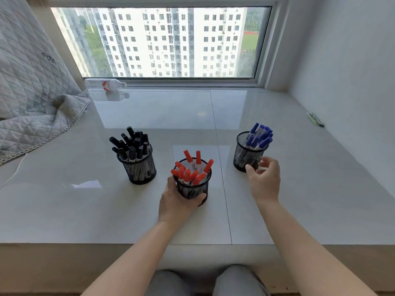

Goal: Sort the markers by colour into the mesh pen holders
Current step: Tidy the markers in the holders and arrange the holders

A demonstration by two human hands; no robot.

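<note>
Three black mesh pen holders stand on the pale window ledge. The left holder is full of black markers. The middle holder contains several red markers, and my left hand grips it from the near side, thumb and fingers curled round its wall. The right holder carries several blue markers. My right hand hovers just in front of that holder with relaxed, spread fingers, holding nothing; its fingertips are close to the mesh.
A plastic bottle lies by the window frame at the back left. A quilted grey blanket covers the left side. A few pens lie near the right wall. The ledge's front edge runs just above my knees.
</note>
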